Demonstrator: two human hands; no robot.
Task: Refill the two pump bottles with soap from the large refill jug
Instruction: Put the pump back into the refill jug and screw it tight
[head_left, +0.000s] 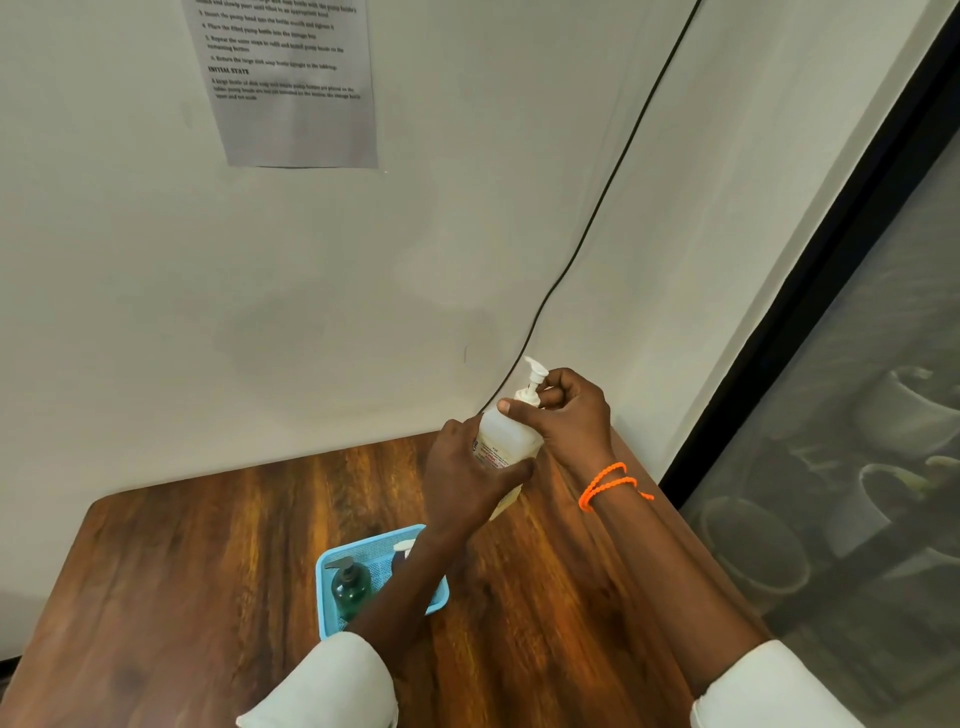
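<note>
A large translucent white refill jug (503, 435) with a white pump head (535, 375) stands at the far right of the wooden table (208, 571). My left hand (467, 478) wraps around its body. My right hand (566, 415) grips the collar just under the pump head. A blue mesh basket (332, 564) nearer to me holds a dark green pump bottle (352, 587). A second bottle with a white top (402, 548) sits in the basket too, mostly hidden behind my left forearm.
A grey wall stands right behind the table, with a printed instruction sheet (291, 83) taped high up and a black cable (582, 244) running down to the table's back corner. A dark-framed window (857, 415) lies to the right, with pots behind it.
</note>
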